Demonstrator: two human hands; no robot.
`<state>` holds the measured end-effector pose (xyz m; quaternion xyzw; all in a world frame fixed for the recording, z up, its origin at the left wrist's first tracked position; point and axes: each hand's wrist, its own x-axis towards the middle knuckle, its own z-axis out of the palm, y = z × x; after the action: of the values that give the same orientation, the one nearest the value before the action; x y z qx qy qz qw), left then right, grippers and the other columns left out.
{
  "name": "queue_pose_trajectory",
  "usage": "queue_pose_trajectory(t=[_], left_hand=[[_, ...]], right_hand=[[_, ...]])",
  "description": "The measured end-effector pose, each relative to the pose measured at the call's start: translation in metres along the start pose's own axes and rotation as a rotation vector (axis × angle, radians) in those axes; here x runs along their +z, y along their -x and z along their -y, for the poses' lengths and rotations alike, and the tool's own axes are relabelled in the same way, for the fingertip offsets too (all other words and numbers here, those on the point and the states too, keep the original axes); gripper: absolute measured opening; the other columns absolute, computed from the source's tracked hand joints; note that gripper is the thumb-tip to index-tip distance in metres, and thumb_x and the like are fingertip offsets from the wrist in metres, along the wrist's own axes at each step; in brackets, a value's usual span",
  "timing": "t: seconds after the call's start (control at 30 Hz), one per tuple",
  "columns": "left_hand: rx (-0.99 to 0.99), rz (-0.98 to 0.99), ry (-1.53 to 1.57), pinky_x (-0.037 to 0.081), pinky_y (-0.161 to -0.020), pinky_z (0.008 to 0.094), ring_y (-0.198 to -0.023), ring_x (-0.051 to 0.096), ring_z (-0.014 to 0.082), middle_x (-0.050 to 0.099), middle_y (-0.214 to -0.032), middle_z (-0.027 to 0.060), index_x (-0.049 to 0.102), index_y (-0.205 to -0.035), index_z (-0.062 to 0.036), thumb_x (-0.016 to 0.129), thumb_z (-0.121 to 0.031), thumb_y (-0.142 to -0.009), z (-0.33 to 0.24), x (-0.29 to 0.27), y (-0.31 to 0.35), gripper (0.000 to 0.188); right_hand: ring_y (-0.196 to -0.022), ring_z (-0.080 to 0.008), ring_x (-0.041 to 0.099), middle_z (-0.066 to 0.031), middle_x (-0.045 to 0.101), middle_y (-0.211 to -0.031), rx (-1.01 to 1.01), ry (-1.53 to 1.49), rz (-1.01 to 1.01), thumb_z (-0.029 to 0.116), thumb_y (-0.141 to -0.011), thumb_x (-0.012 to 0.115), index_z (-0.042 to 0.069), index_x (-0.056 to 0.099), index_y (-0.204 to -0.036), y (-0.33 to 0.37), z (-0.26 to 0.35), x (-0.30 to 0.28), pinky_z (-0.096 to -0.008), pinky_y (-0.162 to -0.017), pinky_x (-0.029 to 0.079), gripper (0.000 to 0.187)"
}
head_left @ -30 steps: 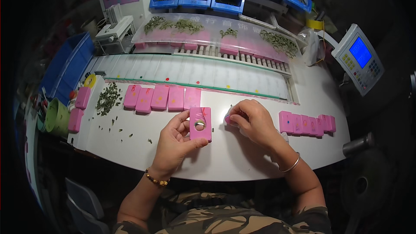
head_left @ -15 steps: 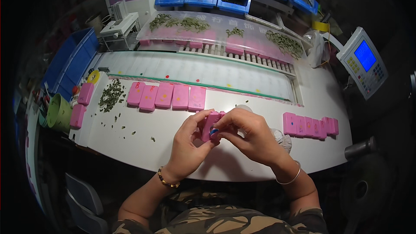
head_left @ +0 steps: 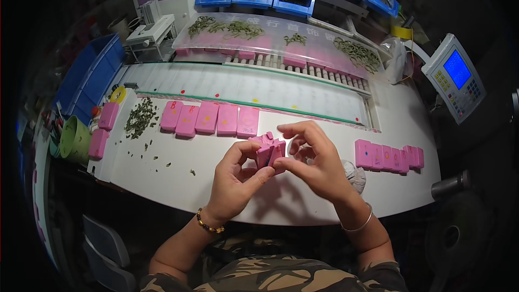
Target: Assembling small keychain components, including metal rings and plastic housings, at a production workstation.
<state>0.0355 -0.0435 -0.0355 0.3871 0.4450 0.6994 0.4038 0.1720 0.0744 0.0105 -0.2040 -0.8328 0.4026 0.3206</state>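
My left hand grips a pink rubber mold over the front of the table, its thumb on the near side and its fingers around the left. The mold is split, with its flaps spread apart at the top and a dark slit between its halves. My right hand is at its right side, fingers curved and apart, and the thumb tip is at the mold's right edge. Beyond my hands lies a row of pink molds. A white round bundle sits beside my right wrist, partly hidden.
More pink molds line the right side. Green pieces are piled at the left, a few scattered nearer. A pale belt runs across behind, below a clear shelf with green rings. A control panel stands right, a green cup left.
My right hand has loosened from its pinch at the mold, and its fingers have spread to the right. The mold's flaps have opened wider. Colored dots on the belt have shifted left.
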Motion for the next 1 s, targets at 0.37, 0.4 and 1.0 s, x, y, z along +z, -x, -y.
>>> queue_pose_trajectory(t=[0.37,0.4,1.0], left_hand=[[0.013,-0.032,-0.307,0.058,-0.075,0.0277,-0.094,0.061,0.0137,0.059,-0.104,0.0084,0.05,-0.118,0.0024,0.062,0.002,-0.084,0.017,0.004,0.001,0.036],[0.036,-0.055,-0.351,0.058,-0.074,0.0276,-0.093,0.062,0.014,0.059,-0.103,0.0094,0.05,-0.117,0.0027,0.062,0.003,-0.083,0.02,0.005,0.0,0.036],[-0.099,-0.044,-0.075,0.057,-0.082,0.0268,-0.099,0.061,0.0137,0.061,-0.104,0.0103,0.053,-0.118,0.0065,0.064,0.001,-0.089,0.007,0.011,-0.012,0.032]], right_hand=[[-0.065,-0.019,0.056,-0.0098,0.057,-0.079,0.132,-0.028,0.051,0.016,-0.084,0.07,-0.001,0.06,-0.09,0.02,-0.025,0.02,-0.0299,-0.056,0.044,0.02],[-0.065,-0.019,0.056,-0.0098,0.057,-0.079,0.132,-0.028,0.051,0.016,-0.084,0.07,-0.001,0.06,-0.09,0.022,-0.024,0.023,-0.0299,-0.056,0.044,0.02],[-0.079,-0.0077,0.058,-0.0004,0.06,-0.088,0.264,-0.387,-0.082,0.01,-0.093,0.062,0.002,0.062,-0.108,0.032,-0.022,0.022,-0.0173,-0.06,0.046,0.017]])
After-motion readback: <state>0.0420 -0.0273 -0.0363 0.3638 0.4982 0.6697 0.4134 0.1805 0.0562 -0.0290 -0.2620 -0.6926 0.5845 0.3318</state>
